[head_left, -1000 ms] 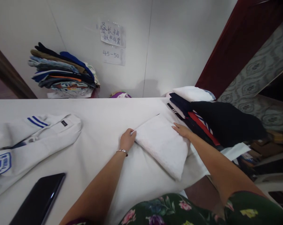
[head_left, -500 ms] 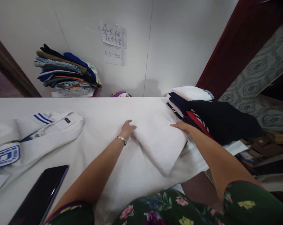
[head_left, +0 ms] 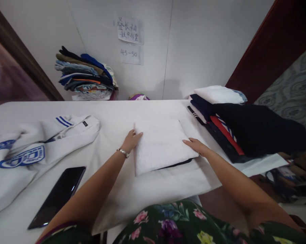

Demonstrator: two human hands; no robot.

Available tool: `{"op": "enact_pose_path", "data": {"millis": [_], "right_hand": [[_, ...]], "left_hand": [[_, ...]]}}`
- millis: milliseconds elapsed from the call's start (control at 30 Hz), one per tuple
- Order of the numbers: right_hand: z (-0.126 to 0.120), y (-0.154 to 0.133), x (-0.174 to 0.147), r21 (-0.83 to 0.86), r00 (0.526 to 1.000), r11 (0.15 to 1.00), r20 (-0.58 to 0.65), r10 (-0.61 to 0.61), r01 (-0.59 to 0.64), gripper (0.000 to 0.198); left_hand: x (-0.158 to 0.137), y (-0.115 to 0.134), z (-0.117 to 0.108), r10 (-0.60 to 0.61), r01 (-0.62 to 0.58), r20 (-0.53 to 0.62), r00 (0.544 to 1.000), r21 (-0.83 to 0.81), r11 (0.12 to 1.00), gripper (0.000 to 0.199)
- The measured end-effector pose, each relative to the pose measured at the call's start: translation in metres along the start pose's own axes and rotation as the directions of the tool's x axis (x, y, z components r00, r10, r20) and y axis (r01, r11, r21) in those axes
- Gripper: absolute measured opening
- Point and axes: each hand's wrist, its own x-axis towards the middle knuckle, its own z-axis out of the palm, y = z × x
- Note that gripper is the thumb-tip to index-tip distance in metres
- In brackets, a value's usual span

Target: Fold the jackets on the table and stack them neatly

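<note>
A folded white garment [head_left: 160, 145] lies in front of me on the white-covered table, with a strip of dark fabric showing under its near right edge. My left hand [head_left: 132, 139], a silver bracelet at the wrist, is closed on its left edge, thumb on top. On the right edge, my right hand [head_left: 196, 145] grips with the thumb above and the other fingers partly hidden beneath. Left of my left hand lies a spread white top [head_left: 74, 139] with blue stripes and blue lettering.
A black phone [head_left: 58, 196] rests by my left forearm. Folded clothes [head_left: 88, 76] are piled high behind the table at left. Dark, red and white folded clothes [head_left: 259, 125] are stacked at right. Handwritten paper notes [head_left: 130, 30] hang on the wall.
The white garment has turned from a slanted position to lie nearly square to me, both hands still on its sides. The view has shifted slightly.
</note>
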Motion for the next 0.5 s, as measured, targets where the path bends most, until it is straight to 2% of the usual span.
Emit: {"op": "enact_pose_path", "data": {"millis": [100,167,333,433,500], "right_hand": [[0.002,0.009,-0.009,0.142,0.999,0.99,0.04,-0.024,0.018,0.051],[0.007,0.014,-0.012,0.148,0.999,0.988,0.006,-0.054,0.052,0.053],[0.014,0.02,-0.015,0.072,0.984,0.99,-0.136,-0.114,0.125,0.057],[0.012,0.031,-0.026,0.101,0.967,0.986,-0.234,-0.105,0.132,0.064],[0.011,0.042,-0.038,0.127,0.945,0.975,-0.297,-0.138,0.182,0.066]], "left_hand": [[-0.035,-0.014,-0.005,0.06,-0.062,0.129,0.99,0.014,0.998,0.075],[-0.05,-0.02,-0.006,0.115,-0.127,0.161,0.98,0.066,0.99,0.083],[-0.063,-0.032,-0.001,0.21,-0.227,0.105,0.972,0.184,0.956,0.076],[-0.07,-0.039,0.0,0.292,-0.298,0.055,0.955,0.205,0.932,0.068],[-0.08,-0.041,-0.002,0.35,-0.351,0.045,0.936,0.233,0.907,0.064]]}}
